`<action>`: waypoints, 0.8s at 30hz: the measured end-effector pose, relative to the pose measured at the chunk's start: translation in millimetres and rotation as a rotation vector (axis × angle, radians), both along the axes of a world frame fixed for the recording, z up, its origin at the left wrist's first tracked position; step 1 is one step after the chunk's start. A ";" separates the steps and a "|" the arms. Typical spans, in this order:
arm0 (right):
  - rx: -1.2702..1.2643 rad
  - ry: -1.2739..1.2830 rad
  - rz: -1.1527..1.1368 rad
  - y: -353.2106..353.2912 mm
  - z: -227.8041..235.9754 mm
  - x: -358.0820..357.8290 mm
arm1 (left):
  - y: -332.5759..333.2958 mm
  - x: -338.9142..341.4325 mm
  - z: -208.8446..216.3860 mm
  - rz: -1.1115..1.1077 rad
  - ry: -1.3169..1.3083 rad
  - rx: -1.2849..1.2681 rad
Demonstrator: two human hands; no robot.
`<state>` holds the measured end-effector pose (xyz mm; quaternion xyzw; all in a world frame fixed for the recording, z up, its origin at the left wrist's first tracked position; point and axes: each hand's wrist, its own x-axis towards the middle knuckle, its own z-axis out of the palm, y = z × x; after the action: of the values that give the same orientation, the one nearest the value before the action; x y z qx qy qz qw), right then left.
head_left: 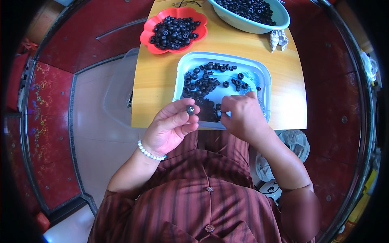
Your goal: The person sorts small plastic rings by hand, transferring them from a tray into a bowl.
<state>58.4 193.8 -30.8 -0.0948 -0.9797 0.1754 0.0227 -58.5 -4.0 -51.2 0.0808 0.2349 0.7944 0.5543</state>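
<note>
Between the thumb and fingers of my left hand [172, 123] is a small round black part [190, 109] with a hole in its end. A beaded bracelet [150, 152] circles that wrist. My right hand [245, 115] is curled over the near right side of a white tray [265, 77], its back turned up. Its fingers are closed, and whatever they pinch is hidden beneath them. Many loose black parts [202, 86] lie in the tray, mostly heaped on its left, with a few ring-shaped ones [240, 76] on the right.
A red scalloped bowl [146, 35] of black parts stands at the table's far left. At the far right is a pale green basin [243, 25] of more parts, with a crumpled grey-white cloth [278, 39] beside it. Eyeglasses [187, 4] lie at the back of the wooden table [156, 81].
</note>
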 end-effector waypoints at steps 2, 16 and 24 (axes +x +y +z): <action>-0.297 0.063 -0.091 0.6 10.7 2.9 | 1.7 2.4 -0.9 -0.001 0.004 0.022; -2.122 0.280 -0.441 -27.9 22.9 8.1 | 30.4 16.8 -2.1 0.008 -0.050 -0.007; -2.189 0.356 -0.359 -33.7 22.7 16.5 | 26.1 20.4 5.7 -0.015 0.115 -0.007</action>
<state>74.9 160.1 -8.0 -0.1771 -0.2529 0.9467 0.0919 -38.1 22.1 -45.5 0.1264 0.2684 0.7834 0.5461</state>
